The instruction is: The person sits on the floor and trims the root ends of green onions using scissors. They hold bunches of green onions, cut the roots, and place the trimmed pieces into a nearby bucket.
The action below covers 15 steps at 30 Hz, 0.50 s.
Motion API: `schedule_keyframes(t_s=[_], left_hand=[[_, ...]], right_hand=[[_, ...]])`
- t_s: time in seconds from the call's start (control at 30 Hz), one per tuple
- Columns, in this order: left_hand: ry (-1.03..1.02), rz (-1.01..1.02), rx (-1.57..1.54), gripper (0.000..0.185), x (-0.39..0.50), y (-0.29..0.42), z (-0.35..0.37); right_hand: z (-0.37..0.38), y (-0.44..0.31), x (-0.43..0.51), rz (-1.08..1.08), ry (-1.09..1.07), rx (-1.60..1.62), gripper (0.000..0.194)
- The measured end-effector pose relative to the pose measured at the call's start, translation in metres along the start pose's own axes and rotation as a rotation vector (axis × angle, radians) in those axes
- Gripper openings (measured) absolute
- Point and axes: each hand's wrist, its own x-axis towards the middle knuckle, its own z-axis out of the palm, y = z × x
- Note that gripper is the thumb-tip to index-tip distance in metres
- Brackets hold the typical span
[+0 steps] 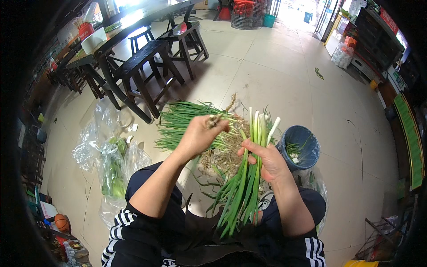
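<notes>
My right hand [272,162] grips a bunch of spring onions [260,133] around their pale stems. The white ends point away from me, and the long green leaves hang down over my lap. Level with them on the left, my left hand [203,133] is closed with a small brownish clump [213,121], apparently roots or outer skin, showing at its fingers. Below and beyond that hand, a large pile of spring onions [186,118] lies on the floor with leaves to the left. Loose roots and trimmings [220,162] cover the floor between my hands and knees.
A blue bin [302,163] with green and white scraps stands right of my right hand. Clear plastic bags [113,160] holding green vegetables lie at left. Dark wooden stools [143,60] and a long table [100,50] stand at upper left; a basketball [62,223] is at lower left.
</notes>
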Motion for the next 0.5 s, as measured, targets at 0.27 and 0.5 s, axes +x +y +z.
schedule_keyframes(t_s=[0.27, 0.5], left_hand=[[-0.124, -0.339, -0.645, 0.020, -0.0066, 0.0087, 0.0112], [-0.122, -0.373, -0.706, 0.021, -0.0056, 0.0030, 0.0114]], right_hand=[[0.0024, 0.0042, 0.0045, -0.102, 0.019, -0.126, 0.022], [0.0058, 0.0013, 0.0044, -0.112, 0.074, -0.219, 0.021]])
